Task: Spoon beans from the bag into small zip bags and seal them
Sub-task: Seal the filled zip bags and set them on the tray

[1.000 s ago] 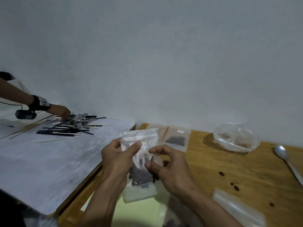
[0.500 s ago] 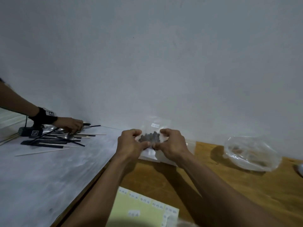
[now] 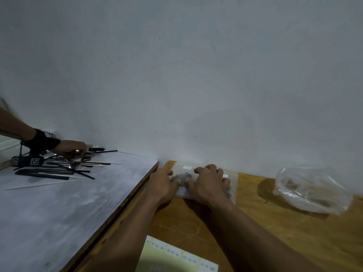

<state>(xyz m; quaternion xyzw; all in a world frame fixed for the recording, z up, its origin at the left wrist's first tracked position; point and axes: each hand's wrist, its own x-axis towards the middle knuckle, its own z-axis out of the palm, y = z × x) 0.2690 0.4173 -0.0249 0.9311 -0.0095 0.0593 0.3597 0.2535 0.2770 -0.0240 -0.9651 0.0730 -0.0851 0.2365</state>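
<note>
Both arms reach forward to the wall, the left hand (image 3: 162,183) and right hand (image 3: 208,183) palm-down. Their bent fingers press the small zip bag (image 3: 183,176) of beans flat on the wooden table (image 3: 284,232), the beans lying between the two sets of fingertips.

Nothing here can be read. The small white labels (image 3: 187,167) on the zip bags (image 3: 231,185) are blurred, the handwritten marks on the stickers of the yellow sheet (image 3: 176,256) cannot be made out, and the black device (image 3: 25,160) bears only square code markers.
</note>
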